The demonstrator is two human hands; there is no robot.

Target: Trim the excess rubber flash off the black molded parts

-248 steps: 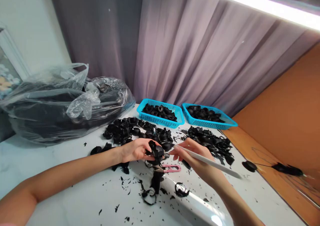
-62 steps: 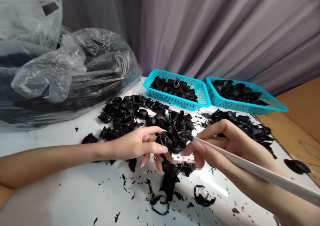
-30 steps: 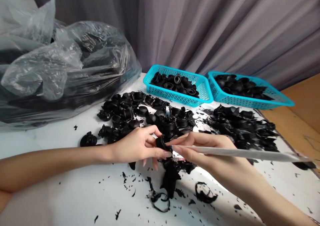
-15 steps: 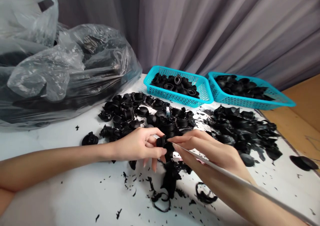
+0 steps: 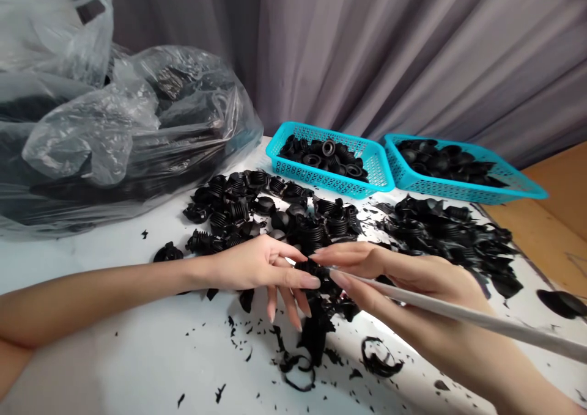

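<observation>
Far beyond the left hand a big clear plastic bag of black parts slumps on the white desk, and beyond both hands sit two turquoise mesh baskets behind a spread pile of black ribbed rubber parts. Between the two hands, the left hand's thumb and fingers pinch a small black ribbed rubber piece. The right hand is closed around a long thin white stick, its tip at that piece, above curled black rubber trimmings.

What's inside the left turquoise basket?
The left turquoise basket holds black ribbed rubber rings, heaped loosely. Its bottom and lower layers are covered by the pile.
</observation>
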